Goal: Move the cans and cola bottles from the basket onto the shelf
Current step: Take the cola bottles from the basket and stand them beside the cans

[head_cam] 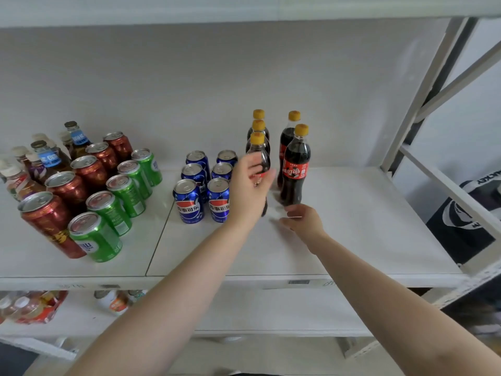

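Observation:
Several cola bottles with yellow caps stand in two rows on the white shelf (357,229). My left hand (250,185) grips the front bottle of the left row (259,151) around its label; the bottle stands upright on the shelf. My right hand (305,222) hovers just in front of the base of the front bottle of the right row (296,161), fingers loosely curled and holding nothing. Several blue cola cans (189,199) stand in two rows directly left of the bottles. The basket is out of view.
Rows of green cans (95,237) and red cans (48,218) fill the shelf's left part, with glass and plastic bottles (48,156) behind them. A metal upright and braces (423,88) bound the right side. Lower shelf holds bottles (113,301).

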The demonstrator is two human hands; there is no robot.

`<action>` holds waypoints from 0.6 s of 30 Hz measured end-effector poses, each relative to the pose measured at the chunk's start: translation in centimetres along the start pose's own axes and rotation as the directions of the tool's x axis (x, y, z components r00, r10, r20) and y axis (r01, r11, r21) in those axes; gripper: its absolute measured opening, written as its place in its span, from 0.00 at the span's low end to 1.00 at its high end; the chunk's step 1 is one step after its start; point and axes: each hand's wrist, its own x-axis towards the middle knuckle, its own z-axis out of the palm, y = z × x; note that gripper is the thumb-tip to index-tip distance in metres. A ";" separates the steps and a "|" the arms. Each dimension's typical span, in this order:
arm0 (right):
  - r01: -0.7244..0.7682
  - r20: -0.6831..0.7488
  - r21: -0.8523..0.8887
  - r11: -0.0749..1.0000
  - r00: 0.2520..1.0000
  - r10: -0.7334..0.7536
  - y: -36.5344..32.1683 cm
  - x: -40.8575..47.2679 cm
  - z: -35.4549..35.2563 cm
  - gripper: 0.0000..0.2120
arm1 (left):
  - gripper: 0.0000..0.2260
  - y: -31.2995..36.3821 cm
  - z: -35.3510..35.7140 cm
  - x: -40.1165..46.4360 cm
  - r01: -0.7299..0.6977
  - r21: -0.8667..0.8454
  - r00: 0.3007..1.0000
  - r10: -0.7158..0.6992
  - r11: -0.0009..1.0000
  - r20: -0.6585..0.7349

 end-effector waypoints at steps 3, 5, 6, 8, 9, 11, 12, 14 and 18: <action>0.005 -0.085 0.026 1.000 0.996 -0.002 1.1 0.4 -2.6 0.14 | 0.18 -0.5 2.9 -1.8 0.133 -0.037 0.981 -0.126 0.990 0.144; 0.013 -0.131 0.053 0.999 0.991 -0.006 1.2 0.9 -4.4 0.14 | 0.18 -1.8 4.6 -2.1 0.296 -0.059 0.943 -0.281 0.954 0.178; 0.030 -0.151 0.084 0.996 0.988 -0.017 0.9 1.2 -5.3 0.14 | 0.19 -2.7 5.3 -2.0 0.364 -0.055 0.920 -0.349 0.930 0.181; 0.084 -0.171 0.143 0.986 0.983 -0.059 -0.1 2.2 -6.9 0.16 | 0.20 -4.4 6.6 -1.8 0.438 -0.022 0.886 -0.428 0.898 0.179; 0.111 -0.167 0.153 0.982 0.982 -0.085 -0.9 2.8 -7.5 0.17 | 0.20 -5.4 7.2 -1.6 0.449 -0.003 0.881 -0.442 0.893 0.170; 0.151 -0.125 0.155 0.976 0.983 -0.132 -2.6 3.9 -8.1 0.21 | 0.18 -7.1 8.4 -0.9 0.441 0.035 0.887 -0.442 0.897 0.132; 0.170 -0.098 0.151 0.974 0.983 -0.156 -3.3 4.4 -8.1 0.23 | 0.18 -7.9 9.0 -0.6 0.423 0.055 0.897 -0.427 0.904 0.112; 0.204 -0.047 0.142 0.969 0.979 -0.199 -4.5 5.4 -7.8 0.27 | 0.18 -9.0 10.1 -0.2 0.383 0.073 0.919 -0.387 0.921 0.067; 0.263 -0.012 0.131 0.956 0.965 -0.263 -5.4 7.1 -7.0 0.26 | 0.21 -10.0 11.4 0.7 0.311 0.117 0.950 -0.312 0.943 -0.009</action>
